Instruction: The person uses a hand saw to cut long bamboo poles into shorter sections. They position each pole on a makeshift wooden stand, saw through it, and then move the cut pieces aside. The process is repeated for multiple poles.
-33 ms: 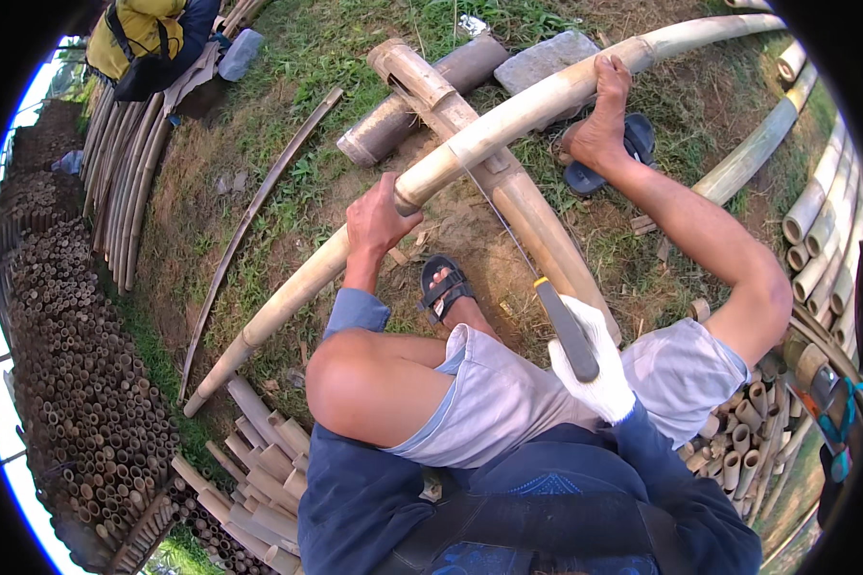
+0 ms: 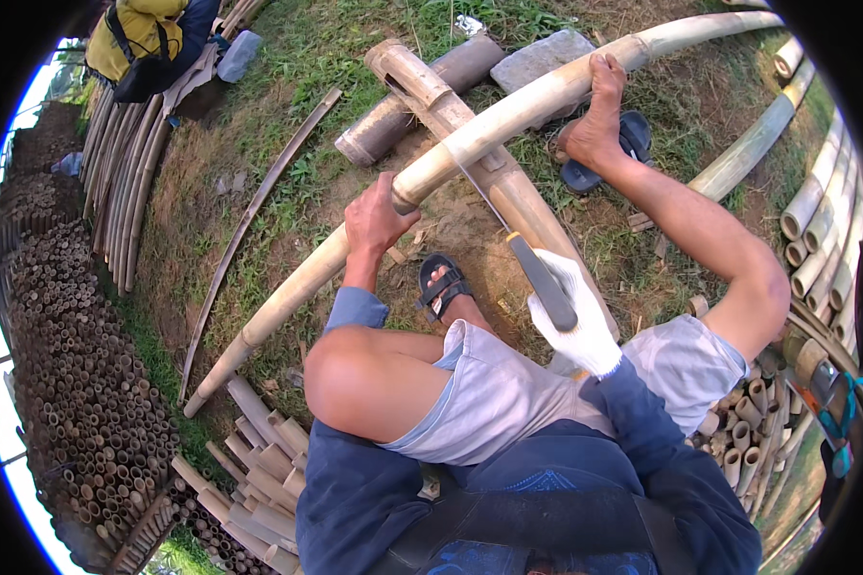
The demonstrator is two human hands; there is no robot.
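A long pale bamboo pole [image 2: 518, 120] slants from the lower left to the upper right. My bare left hand [image 2: 374, 225] is wrapped round it near a joint, left of the saw. In a white knit glove, my right hand [image 2: 575, 316] grips the dark grey handle of a handsaw [image 2: 544, 285]. The saw's thin blade reaches up to the pole and touches it where it crosses a notched bamboo support [image 2: 537, 216]. My bare right foot [image 2: 594, 120] presses on the pole further right. The blade's tip is hidden at the pole.
A thick brown bamboo log [image 2: 369, 139] lies under the support, beside a grey stone block [image 2: 545, 65]. Empty sandal [image 2: 580, 177] lies by my raised foot. Stacked bamboo pieces [image 2: 77, 383] fill the left; more poles [image 2: 825, 220] lie right. A thin bamboo strip [image 2: 249, 220] lies left.
My right hand has pushed the handsaw forward and slightly left, toward the pole, so less blade shows between handle and pole. My left hand still holds the same spot.
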